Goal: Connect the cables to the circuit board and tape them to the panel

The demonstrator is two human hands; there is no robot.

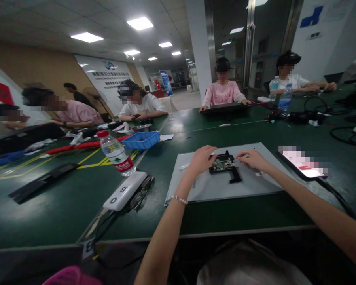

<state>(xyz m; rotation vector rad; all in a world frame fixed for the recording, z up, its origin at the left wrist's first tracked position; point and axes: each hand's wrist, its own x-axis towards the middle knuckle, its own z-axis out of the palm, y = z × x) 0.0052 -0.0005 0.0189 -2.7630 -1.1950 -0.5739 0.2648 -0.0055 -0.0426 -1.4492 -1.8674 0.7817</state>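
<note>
A green circuit board sits in a black bracket on a flat grey-white panel, which lies on the table in front of me. My left hand is at the board's left side, its fingers loosely stretched and its thumb at the board's edge. Whether it presses on the board I cannot tell. On the other side, my right hand is just right of the bracket, thumb and fingertips pinched together. Anything between those fingertips is too small to make out.
Right of the panel lies a lit phone with a cable. To the left are a white power bank, glasses, a water bottle, a blue tray and a long black piece. Several people sit around the green table.
</note>
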